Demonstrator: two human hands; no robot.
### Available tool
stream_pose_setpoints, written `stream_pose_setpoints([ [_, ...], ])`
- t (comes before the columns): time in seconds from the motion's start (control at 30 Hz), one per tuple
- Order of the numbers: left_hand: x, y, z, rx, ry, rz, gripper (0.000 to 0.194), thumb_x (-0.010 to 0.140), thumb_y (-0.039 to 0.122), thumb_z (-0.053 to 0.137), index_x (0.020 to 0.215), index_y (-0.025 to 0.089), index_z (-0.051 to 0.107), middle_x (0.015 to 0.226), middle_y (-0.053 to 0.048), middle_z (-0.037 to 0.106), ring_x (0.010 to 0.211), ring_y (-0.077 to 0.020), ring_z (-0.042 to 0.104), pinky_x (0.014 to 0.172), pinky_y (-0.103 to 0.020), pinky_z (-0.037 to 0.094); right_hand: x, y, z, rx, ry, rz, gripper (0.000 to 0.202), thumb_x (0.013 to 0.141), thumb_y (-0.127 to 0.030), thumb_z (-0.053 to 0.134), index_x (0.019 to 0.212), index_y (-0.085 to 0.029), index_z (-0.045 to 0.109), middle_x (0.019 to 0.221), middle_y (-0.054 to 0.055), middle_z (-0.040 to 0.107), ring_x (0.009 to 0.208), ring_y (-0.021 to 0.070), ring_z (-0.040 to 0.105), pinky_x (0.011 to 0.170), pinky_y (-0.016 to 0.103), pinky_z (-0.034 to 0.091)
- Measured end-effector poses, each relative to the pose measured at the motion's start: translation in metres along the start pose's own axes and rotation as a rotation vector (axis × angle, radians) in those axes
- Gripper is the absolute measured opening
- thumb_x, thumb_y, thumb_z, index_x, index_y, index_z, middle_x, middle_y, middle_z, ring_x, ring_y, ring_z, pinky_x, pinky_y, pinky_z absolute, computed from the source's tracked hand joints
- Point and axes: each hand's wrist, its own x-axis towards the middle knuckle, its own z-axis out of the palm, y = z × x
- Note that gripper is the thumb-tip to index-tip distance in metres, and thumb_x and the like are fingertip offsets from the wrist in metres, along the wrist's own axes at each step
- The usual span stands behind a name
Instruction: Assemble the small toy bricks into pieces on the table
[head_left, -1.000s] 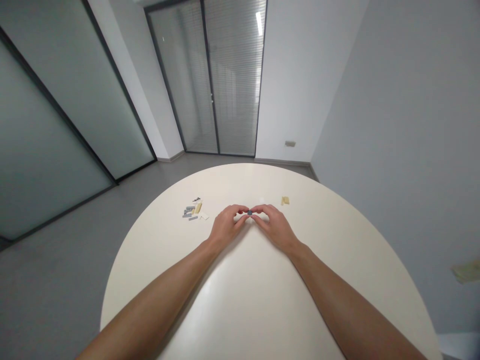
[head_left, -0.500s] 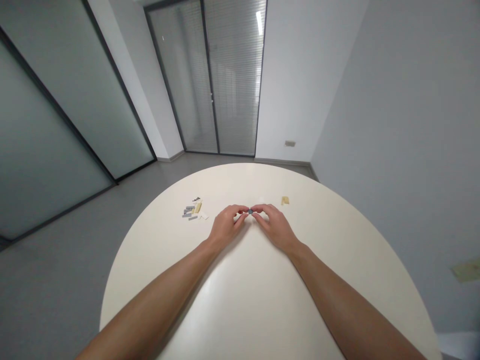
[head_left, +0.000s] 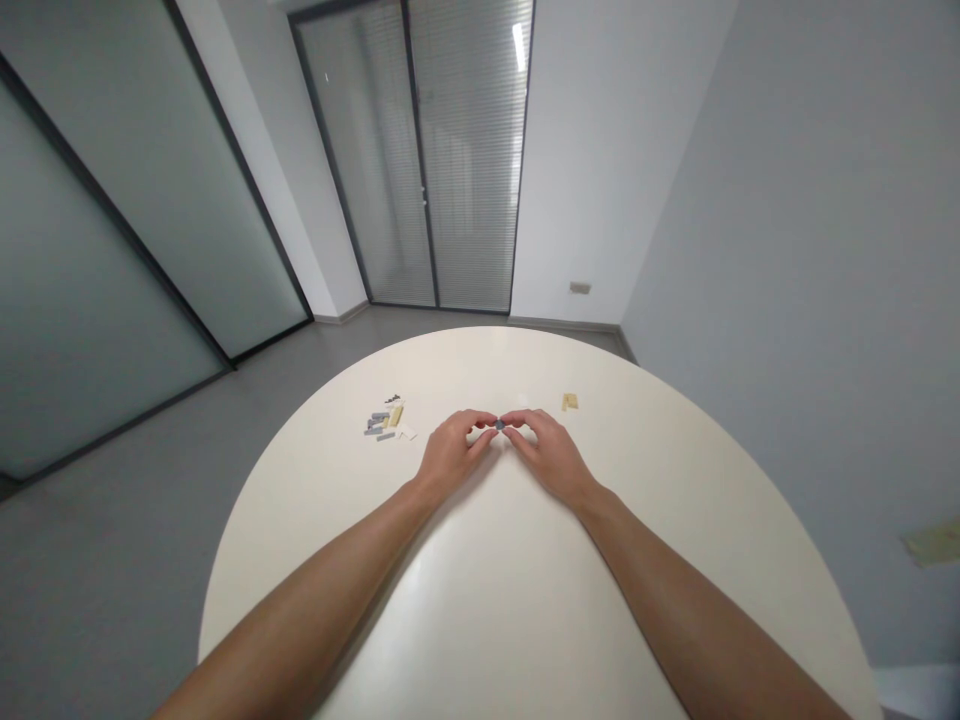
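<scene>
A small blue-grey piece (head_left: 500, 425) sits between the fingertips of both hands, near the middle of the round white table (head_left: 510, 600). My left hand (head_left: 454, 445) pinches it from the left with thumb and fingers. From the right, my right hand (head_left: 549, 450) pinches the same piece. The piece is too small to make out its shape, and the fingertips partly cover it.
To the left lies a loose group of grey pieces (head_left: 385, 437), a yellow piece (head_left: 396, 415), white scraps (head_left: 407, 432) and tiny dark bits (head_left: 393, 398). A yellowish piece (head_left: 571, 401) lies beyond my right hand. Glass doors (head_left: 472, 160) stand behind the table.
</scene>
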Motion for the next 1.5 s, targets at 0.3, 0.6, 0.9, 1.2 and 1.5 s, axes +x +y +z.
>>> stream_pose_setpoints([
  [0.3,0.0003,0.0020,-0.0004,-0.001,-0.001,-0.016,0.016,0.092,0.026,0.061,0.105,0.023,0.069,0.104,-0.003,0.073,0.096,-0.0184,0.066,0.084,-0.033,0.054,-0.0001,-0.0014,-0.0008,0.001,-0.005,0.009,0.018,0.097,-0.033,0.057,0.110,-0.026,0.067,0.106,0.004,0.072,0.102,0.0220,0.062,0.094,0.040,0.047],
  [0.6,-0.0004,0.0010,0.0005,-0.004,0.007,-0.012,0.016,0.091,0.027,0.062,0.104,0.023,0.069,0.103,-0.003,0.074,0.096,-0.0185,0.065,0.085,-0.034,0.053,-0.0005,-0.0011,-0.0006,0.011,-0.002,0.005,0.019,0.097,-0.034,0.055,0.109,-0.027,0.068,0.107,0.004,0.073,0.103,0.0221,0.063,0.095,0.041,0.047],
  [0.9,0.0001,0.0003,0.0000,-0.004,0.006,-0.002,0.015,0.092,0.025,0.060,0.103,0.023,0.069,0.103,-0.003,0.074,0.096,-0.0184,0.066,0.084,-0.034,0.054,0.0002,-0.0019,-0.0008,0.003,-0.004,-0.004,0.021,0.097,-0.035,0.055,0.110,-0.027,0.069,0.105,0.005,0.073,0.102,0.0228,0.064,0.095,0.043,0.049],
  [1.2,0.0002,-0.0037,0.0023,0.012,-0.004,0.004,0.015,0.091,0.021,0.059,0.102,0.023,0.069,0.101,-0.002,0.074,0.095,-0.0182,0.067,0.084,-0.034,0.054,-0.0002,0.0005,-0.0001,-0.002,-0.014,-0.002,0.021,0.099,-0.035,0.054,0.111,-0.029,0.070,0.103,0.004,0.073,0.103,0.0223,0.063,0.094,0.042,0.048],
  [1.5,0.0008,-0.0018,0.0017,-0.007,-0.008,-0.010,0.014,0.090,0.023,0.061,0.102,0.024,0.069,0.100,-0.002,0.074,0.094,-0.0182,0.067,0.083,-0.034,0.055,0.0005,0.0024,0.0010,-0.016,-0.012,-0.004,0.022,0.098,-0.034,0.053,0.109,-0.028,0.071,0.101,0.004,0.073,0.100,0.0230,0.063,0.092,0.043,0.048],
])
